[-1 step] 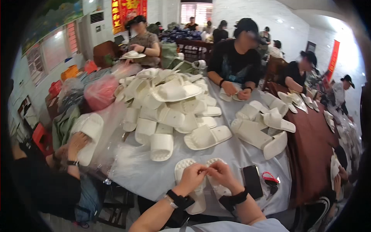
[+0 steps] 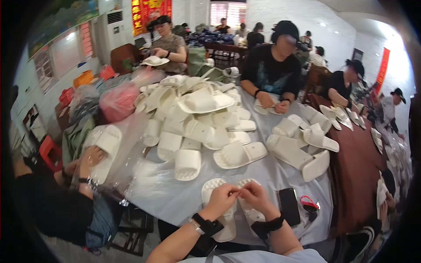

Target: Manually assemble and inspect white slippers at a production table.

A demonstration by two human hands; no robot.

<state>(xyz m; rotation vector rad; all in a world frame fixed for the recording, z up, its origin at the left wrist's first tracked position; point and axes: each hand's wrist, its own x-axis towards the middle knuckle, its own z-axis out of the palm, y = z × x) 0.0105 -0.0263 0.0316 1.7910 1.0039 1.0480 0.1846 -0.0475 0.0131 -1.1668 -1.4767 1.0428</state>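
2 white slippers (image 2: 226,232) lie on the table (image 2: 169,204), beneath the left hand (image 2: 222,198) and right hand (image 2: 256,198) — fingers pinched narrow, close together; whether they hold anything I cannot tell. Rightward: 1 black phone (image 2: 289,207), 1 red cord (image 2: 309,202); beyond — 1 slipper pile (image 2: 204,103).

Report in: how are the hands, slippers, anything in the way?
Left hand and right hand meeting; anything pinched too small to tell. Two white slippers beneath, side by side. Phone to their right, not blocking.
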